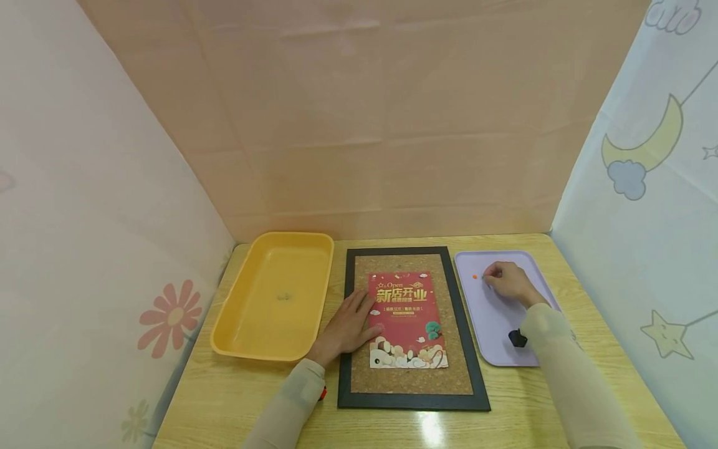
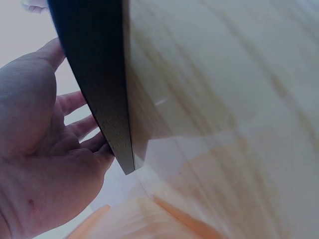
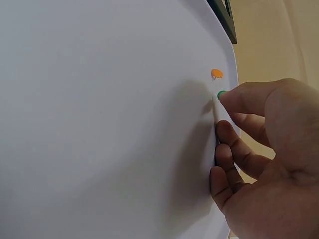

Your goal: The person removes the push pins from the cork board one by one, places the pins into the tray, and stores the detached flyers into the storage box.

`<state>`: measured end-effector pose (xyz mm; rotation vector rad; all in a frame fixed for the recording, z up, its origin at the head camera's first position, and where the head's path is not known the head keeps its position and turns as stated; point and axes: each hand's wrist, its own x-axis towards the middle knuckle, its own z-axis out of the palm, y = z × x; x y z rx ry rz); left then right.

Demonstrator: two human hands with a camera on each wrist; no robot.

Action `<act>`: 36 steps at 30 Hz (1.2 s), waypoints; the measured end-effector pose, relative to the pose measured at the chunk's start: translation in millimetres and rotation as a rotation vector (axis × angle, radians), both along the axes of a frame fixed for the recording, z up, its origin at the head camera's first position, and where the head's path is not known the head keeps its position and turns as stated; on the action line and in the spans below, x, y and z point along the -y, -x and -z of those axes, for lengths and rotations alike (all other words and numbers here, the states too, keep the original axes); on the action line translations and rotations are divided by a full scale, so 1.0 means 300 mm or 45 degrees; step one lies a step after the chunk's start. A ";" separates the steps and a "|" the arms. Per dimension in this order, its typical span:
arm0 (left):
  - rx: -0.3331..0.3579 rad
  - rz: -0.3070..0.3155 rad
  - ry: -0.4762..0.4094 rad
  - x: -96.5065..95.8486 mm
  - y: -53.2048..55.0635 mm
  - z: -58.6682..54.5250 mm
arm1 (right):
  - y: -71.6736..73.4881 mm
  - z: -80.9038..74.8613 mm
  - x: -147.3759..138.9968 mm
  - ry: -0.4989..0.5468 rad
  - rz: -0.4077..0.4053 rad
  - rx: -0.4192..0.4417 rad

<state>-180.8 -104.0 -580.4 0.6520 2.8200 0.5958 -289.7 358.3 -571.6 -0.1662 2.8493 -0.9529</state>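
A red poster (image 1: 406, 324) with Chinese lettering and the word "Open" lies on a black-framed cork board (image 1: 412, 381). My left hand (image 1: 349, 324) rests on the poster's left side and the board's left edge, its fingers spread. In the left wrist view the palm shows beside the black frame (image 2: 107, 94). Over the lavender tray (image 1: 493, 318), my right hand (image 1: 509, 282) pinches a green thumbtack (image 3: 222, 94) between thumb and index finger. The other fingers are bent, their tips against the tray. Close by lies an orange thumbtack (image 3: 217, 73).
A deep yellow tray (image 1: 272, 349) stands left of the board on the wooden table (image 1: 449, 430). A small black object (image 1: 518, 338) shows by the right sleeve at the lavender tray. Cloth walls (image 1: 387, 125) enclose the table at the back and both sides.
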 end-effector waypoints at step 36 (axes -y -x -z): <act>0.005 -0.005 0.006 -0.003 -0.002 -0.007 | 0.008 -0.006 0.005 -0.033 0.013 0.050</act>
